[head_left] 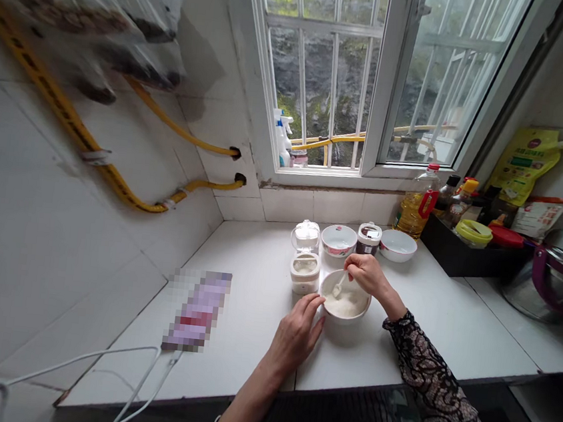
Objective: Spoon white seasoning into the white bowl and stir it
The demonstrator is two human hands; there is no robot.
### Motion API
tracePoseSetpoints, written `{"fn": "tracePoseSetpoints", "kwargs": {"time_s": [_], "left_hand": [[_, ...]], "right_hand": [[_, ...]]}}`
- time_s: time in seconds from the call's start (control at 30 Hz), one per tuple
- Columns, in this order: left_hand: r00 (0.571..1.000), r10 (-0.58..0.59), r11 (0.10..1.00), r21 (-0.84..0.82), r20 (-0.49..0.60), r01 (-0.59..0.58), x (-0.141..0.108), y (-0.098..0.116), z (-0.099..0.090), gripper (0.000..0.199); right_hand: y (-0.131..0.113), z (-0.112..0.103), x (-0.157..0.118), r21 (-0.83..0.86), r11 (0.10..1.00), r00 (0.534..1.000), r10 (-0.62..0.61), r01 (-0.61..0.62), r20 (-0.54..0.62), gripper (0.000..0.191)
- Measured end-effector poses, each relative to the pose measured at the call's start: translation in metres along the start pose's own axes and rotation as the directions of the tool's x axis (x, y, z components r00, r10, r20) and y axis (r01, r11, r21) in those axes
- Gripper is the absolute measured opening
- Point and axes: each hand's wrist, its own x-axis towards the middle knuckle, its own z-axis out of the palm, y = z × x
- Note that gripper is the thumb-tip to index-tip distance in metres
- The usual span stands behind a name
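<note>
A white bowl with pale powder in it stands on the white tiled counter. My right hand is closed on a small white spoon, whose head dips into the powder. Against the bowl's left rim rest the fingertips of my left hand, its thumb apart from the fingers. Just left of the bowl is a lidded canister with light contents. Behind it are a clear jar, a flowered bowl, a dark-filled jar and another white bowl.
An oil bottle and a black box of seasonings stand at the back right, with a steel pot beyond. A blurred purple item with a white cable lies at the left. Behind rises a barred window.
</note>
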Motion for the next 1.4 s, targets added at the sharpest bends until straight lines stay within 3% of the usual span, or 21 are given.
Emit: {"fn": "tracePoseSetpoints", "kwargs": {"time_s": [0.2, 0.43, 0.7, 0.77, 0.83, 0.9, 0.97, 1.07, 1.13, 1.23, 1.33, 1.4], "left_hand": [[1.0, 0.003, 1.0, 0.01, -0.004, -0.003, 0.001, 0.001, 0.0, 0.034], [1.0, 0.003, 1.0, 0.019, -0.005, -0.003, 0.001, 0.0, -0.001, 0.035], [1.0, 0.015, 1.0, 0.026, -0.01, -0.015, 0.001, 0.0, 0.0, 0.037], [1.0, 0.016, 0.999, 0.031, -0.016, -0.016, 0.001, 0.0, 0.0, 0.037], [1.0, 0.016, 0.999, 0.032, -0.016, -0.016, 0.001, 0.0, 0.0, 0.036], [1.0, 0.019, 0.999, 0.031, -0.013, -0.018, 0.001, 0.0, 0.0, 0.036], [1.0, 0.022, 0.999, 0.03, -0.011, -0.022, 0.0, -0.001, 0.0, 0.036], [1.0, 0.024, 0.999, 0.028, -0.007, -0.024, 0.0, -0.001, 0.0, 0.038], [1.0, 0.019, 1.0, 0.02, -0.001, -0.019, 0.0, -0.002, 0.0, 0.038], [1.0, 0.011, 1.0, 0.011, 0.001, -0.011, 0.0, -0.001, 0.0, 0.038], [1.0, 0.007, 1.0, 0.014, -0.005, -0.007, 0.0, -0.001, 0.0, 0.036], [1.0, 0.007, 1.0, 0.015, -0.008, -0.007, 0.0, -0.001, 0.0, 0.035]], "right_hand": [[0.007, 0.001, 0.003, 0.171, 0.983, 0.997, 0.076, -0.073, -0.013, 0.017], [0.019, -0.004, 0.013, 0.413, 0.897, 0.982, 0.188, -0.159, -0.028, 0.014], [0.008, 0.002, 0.014, 0.541, 0.839, 0.984, 0.141, -0.058, -0.113, 0.014], [0.002, 0.012, 0.01, 0.532, 0.846, 0.985, 0.083, 0.011, -0.152, 0.015], [-0.005, 0.022, 0.006, 0.431, 0.886, 0.973, -0.084, 0.172, -0.216, 0.016], [-0.009, 0.029, 0.002, 0.206, 0.914, 0.924, -0.3, 0.35, -0.238, 0.014], [-0.011, 0.033, -0.001, -0.032, 0.867, 0.853, -0.494, 0.496, -0.167, 0.016], [-0.012, 0.032, -0.003, -0.177, 0.792, 0.788, -0.606, 0.584, -0.111, 0.021], [-0.012, 0.028, -0.003, -0.138, 0.825, 0.803, -0.565, 0.548, -0.19, 0.018], [-0.01, 0.015, -0.003, 0.052, 0.906, 0.877, -0.391, 0.42, -0.28, 0.012], [-0.005, 0.0, -0.002, 0.215, 0.932, 0.943, -0.244, 0.292, -0.226, 0.013], [0.0, -0.008, -0.001, 0.219, 0.95, 0.97, -0.195, 0.224, -0.148, 0.014]]}}
